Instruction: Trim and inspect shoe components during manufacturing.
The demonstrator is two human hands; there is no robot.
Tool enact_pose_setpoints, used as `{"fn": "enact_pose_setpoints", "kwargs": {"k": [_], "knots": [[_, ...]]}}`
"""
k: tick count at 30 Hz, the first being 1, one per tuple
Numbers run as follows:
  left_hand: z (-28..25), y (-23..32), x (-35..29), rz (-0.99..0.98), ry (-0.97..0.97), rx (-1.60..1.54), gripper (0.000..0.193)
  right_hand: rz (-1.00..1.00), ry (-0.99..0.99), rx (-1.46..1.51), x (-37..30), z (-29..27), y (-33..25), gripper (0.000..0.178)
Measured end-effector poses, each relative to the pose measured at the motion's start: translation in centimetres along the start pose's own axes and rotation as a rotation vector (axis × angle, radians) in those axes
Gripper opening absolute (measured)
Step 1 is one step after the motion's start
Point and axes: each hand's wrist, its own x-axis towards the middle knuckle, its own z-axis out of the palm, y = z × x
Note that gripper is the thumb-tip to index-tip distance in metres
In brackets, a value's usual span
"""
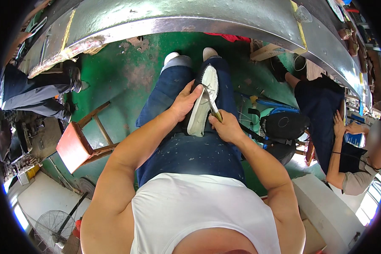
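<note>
Across my thighs lies an unfinished shoe [210,78], bottom up, with its toe away from me. Its underside is pale and a dark, puckered edge runs round the toe. My left hand [185,101] grips the shoe's left side near the middle, thumb on top. In my right hand [227,126] is a hand tool [213,107] with a slim, curved metal end and a yellow-green handle. The metal end meets the shoe's middle beside my left thumb. Whether it is a blade or a pair of jaws I cannot tell.
A metal-topped workbench [190,12] curves across the far side. A wooden stool [76,146] stands left, a fan [53,226] lower left. At right a black bag [285,125] hangs near a seated co-worker [360,156]. Another person's legs [38,93] show at far left.
</note>
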Motion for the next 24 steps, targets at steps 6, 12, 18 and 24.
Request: {"fn": "enact_pose_setpoints", "kwargs": {"k": [6,12,18,24], "knots": [[-0.1,-0.4,1.6,0.000,0.018,-0.029,0.076,0.142,-0.159,0.391,1.1,-1.2,1.6,0.030],[1.5,0.2,1.3,-0.028,0.040,-0.029,0.060,0.222,-0.567,1.129,1.5,-3.6,5.9,0.034],[1.1,0.9,1.6,-0.101,0.110,0.145,0.058,0.220,-0.589,0.792,0.4,-9.2,6.2,0.046],[2.4,2.4,1.0,-0.114,0.102,0.393,0.063,-0.150,-0.026,0.071,1.5,-8.7,-0.1,0.043]]}}
